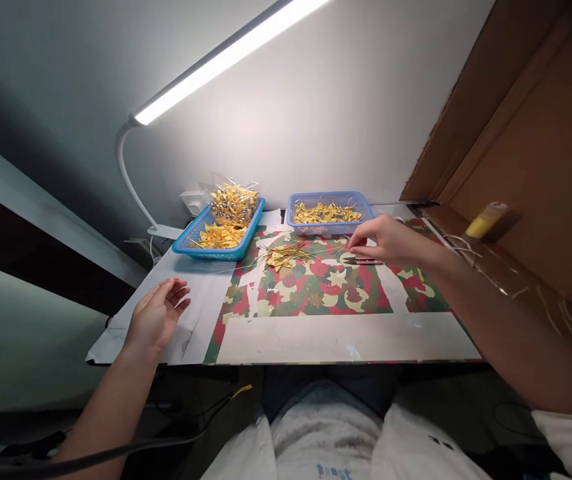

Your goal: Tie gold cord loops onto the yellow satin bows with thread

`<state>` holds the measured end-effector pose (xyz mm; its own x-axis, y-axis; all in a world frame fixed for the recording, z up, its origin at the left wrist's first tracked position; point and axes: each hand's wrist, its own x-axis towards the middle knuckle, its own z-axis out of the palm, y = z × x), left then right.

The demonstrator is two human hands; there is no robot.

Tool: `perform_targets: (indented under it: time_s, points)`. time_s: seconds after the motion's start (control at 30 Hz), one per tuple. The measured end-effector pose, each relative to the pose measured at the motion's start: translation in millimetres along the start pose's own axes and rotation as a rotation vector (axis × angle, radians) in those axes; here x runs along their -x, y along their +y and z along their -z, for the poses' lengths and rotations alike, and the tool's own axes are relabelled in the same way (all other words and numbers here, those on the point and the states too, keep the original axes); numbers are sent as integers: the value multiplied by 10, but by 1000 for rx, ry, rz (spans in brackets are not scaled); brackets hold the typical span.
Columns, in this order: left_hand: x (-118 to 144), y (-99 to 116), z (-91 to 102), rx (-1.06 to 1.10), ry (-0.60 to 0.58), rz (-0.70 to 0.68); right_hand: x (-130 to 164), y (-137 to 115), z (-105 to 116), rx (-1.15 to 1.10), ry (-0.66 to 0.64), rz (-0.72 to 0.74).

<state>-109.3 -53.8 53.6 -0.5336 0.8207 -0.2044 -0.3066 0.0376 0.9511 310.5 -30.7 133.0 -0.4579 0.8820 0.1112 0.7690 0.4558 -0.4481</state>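
A narrow desk (346,337) stands against a pale grey wall, its top covered by a red, green and cream patterned sheet (316,287) with plain white strips along the front and left. A long white lamp (226,57) on a curved neck shines over it from the upper left. A brown board (521,120) closes off the right side, with a yellow bottle (486,219) lying near it. At the back of the desk sit two blue baskets: the left basket (219,233) holds yellow folded pieces and a clear bag of the same, and the right basket (329,212) holds more of them.

A small pile of gold pieces (286,256) lies on the sheet in front of the baskets. The right hand (383,241) reaches in just right of that pile, fingertips drawn together on a thin dark tool (363,261) lying on the sheet. The left hand (159,313) rests on the white strip at the desk's left front, well apart from the pile, palm up, fingers loosely curled and holding nothing.
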Motion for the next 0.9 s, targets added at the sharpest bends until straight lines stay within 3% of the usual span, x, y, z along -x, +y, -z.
perform_targets:
  time_s: [0.33,0.67,0.9]
  points:
    - [-218,-116,32,-3,96,-20,91,298,-285,-59,-53,-77]
    - [-540,1,-81,-38,173,-46,220,472,-506,-83,-108,-161]
    - [-678,24,-43,-126,194,-51,276,528,-569,-96,-132,-191]
